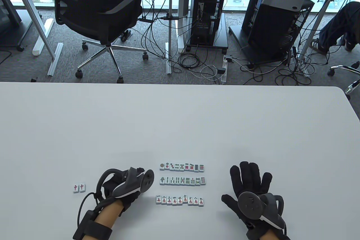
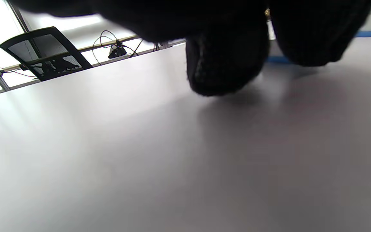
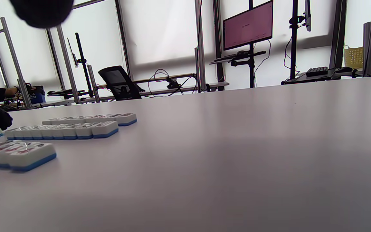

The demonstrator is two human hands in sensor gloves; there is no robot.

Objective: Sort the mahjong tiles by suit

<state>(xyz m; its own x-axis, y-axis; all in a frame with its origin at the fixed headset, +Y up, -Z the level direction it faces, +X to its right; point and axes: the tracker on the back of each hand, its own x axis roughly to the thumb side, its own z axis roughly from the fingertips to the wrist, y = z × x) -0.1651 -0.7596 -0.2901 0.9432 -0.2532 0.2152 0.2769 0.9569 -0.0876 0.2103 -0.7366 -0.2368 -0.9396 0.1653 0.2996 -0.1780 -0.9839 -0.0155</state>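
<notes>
Left hand (image 1: 126, 185) fingers curled under, empty; right hand (image 1: 250, 186) flat, fingers spread

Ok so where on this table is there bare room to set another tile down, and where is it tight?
Bare table runs beyond the top tile row to the far edge. There is also room between the right hand and the rows, and left of the two red tiles. It is tight between the three rows and between the left hand and the middle row.

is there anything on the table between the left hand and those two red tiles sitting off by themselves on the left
Nothing visible. In the table view, bare white table lies between the left hand and the two red tiles. The three sorted rows lie on the hand's other side.
</notes>
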